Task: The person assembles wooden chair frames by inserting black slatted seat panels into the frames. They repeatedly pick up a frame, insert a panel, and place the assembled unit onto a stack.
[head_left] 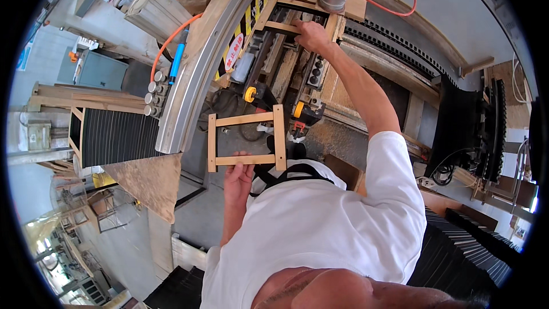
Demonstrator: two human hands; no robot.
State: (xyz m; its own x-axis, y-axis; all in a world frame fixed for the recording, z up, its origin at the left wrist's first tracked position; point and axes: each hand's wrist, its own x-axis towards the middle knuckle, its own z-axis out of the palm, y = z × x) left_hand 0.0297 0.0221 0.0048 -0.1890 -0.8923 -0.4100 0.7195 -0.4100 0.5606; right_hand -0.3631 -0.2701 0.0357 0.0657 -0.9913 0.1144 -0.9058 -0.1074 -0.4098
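My left hand (pixel 237 174) is closed on the lower bar of a small rectangular wooden frame (pixel 279 137), fingers on one side of the bar. The frame is held up in front of my body, with dark dots at its corners. My right arm reaches far forward into a machine (pixel 286 63). There my right hand (pixel 313 36) is closed on the end of a light wooden bar of a second wooden frame (pixel 280 26), which sits below a grey metal block (pixel 331 3). The fingertips are partly hidden by the hand.
Yellow round knobs (pixel 250 94) stick out at the machine's near end. A metal rail (pixel 197 74) with a striped warning strip runs along the left. Stacked dark-sided frames (pixel 120 137) stand farther left, and black stacked pieces (pixel 457 252) lie at lower right. Sawdust covers parts of the machine.
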